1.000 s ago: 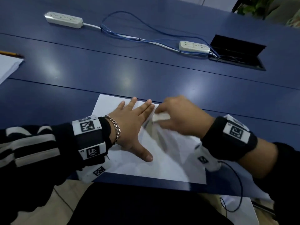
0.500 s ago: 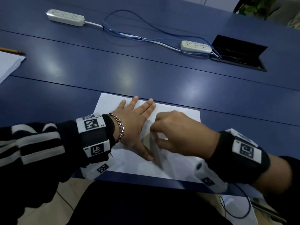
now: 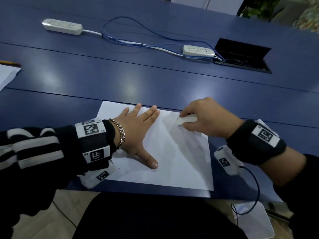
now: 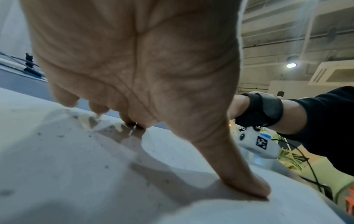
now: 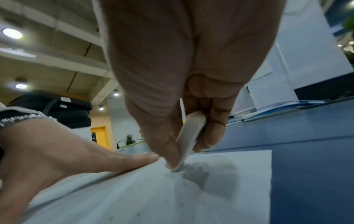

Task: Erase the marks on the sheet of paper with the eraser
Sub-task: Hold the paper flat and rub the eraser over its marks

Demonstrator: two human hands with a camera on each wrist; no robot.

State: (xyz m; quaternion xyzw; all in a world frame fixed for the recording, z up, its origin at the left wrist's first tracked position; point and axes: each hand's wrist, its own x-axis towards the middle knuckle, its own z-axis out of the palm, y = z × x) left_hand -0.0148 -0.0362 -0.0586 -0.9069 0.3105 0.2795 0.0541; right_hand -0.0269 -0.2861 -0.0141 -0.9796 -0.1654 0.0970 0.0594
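A white sheet of paper point(image 3: 179, 163) lies at the near edge of the blue table point(image 3: 155, 80). My left hand point(image 3: 138, 128) lies flat on the sheet's left half, fingers spread and thumb out, pressing it down point(image 4: 247, 188). My right hand point(image 3: 207, 118) pinches a white eraser point(image 3: 187, 120) between thumb and fingers near the sheet's far right corner. In the right wrist view the eraser point(image 5: 189, 136) touches the paper point(image 5: 153, 197) with its tip, beside a grey smudge point(image 5: 197, 174). Small dark crumbs dot the sheet point(image 4: 67, 151).
Two white power strips point(image 3: 62, 26) point(image 3: 198, 50) joined by blue cables point(image 3: 138, 37) lie further back, by an open cable hatch point(image 3: 241, 56). A pencil point(image 3: 9, 63) and a stack of paper point(image 3: 6, 75) sit at the far left.
My right hand with the eraser has gone from the sheet's middle, close to my left thumb, up and right to the far right corner. The left hand has stayed pressed flat.
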